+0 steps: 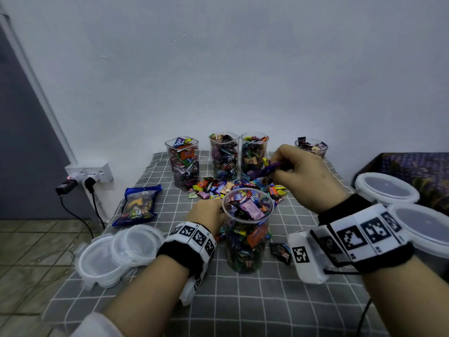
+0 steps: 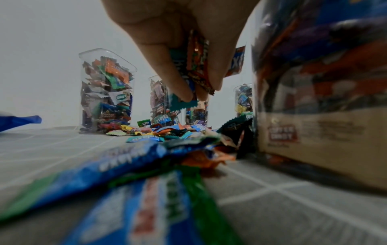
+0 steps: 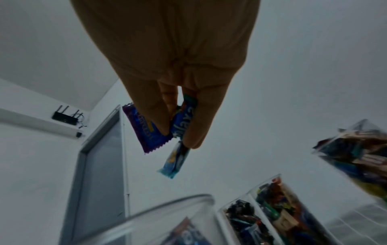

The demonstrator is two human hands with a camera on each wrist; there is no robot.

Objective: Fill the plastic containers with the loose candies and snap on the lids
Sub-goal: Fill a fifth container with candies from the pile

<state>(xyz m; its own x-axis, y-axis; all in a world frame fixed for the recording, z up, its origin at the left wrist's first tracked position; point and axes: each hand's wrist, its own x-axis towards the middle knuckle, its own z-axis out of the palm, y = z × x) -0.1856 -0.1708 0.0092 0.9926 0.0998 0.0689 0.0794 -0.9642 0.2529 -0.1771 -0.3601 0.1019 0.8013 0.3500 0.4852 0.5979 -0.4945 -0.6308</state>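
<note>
From your head camera, your right hand (image 1: 301,173) is raised above the grey checked cloth (image 1: 243,300), fingers pinched together on a purple candy (image 1: 268,169). Just below and toward you from those fingers stands the near container (image 1: 246,229), open-topped and packed with wrapped candies almost to its rim. Your left hand (image 1: 206,215) sits low beside that container's left wall, fingers hidden from this angle. Beyond both hands lies the loose candy pile (image 1: 233,188), and past it a row of filled containers (image 1: 222,155) without lids. The stacked clear lids (image 1: 116,254) rest at the cloth's near left edge, well apart from your left fingers. A blue candy bag (image 1: 138,205) lies farther left.

From your left wrist camera, your left fingers (image 2: 178,79) point down, closed together on a bunch of wrappers (image 2: 196,66) just above the pile. The near container fills the frame right beside them.

From your right wrist camera, your right fingers (image 3: 194,129) are clamped on the purple candy and a blue wrapper (image 3: 178,149), which hang below the fingertips. The near container's rim shows directly beneath them.
</note>
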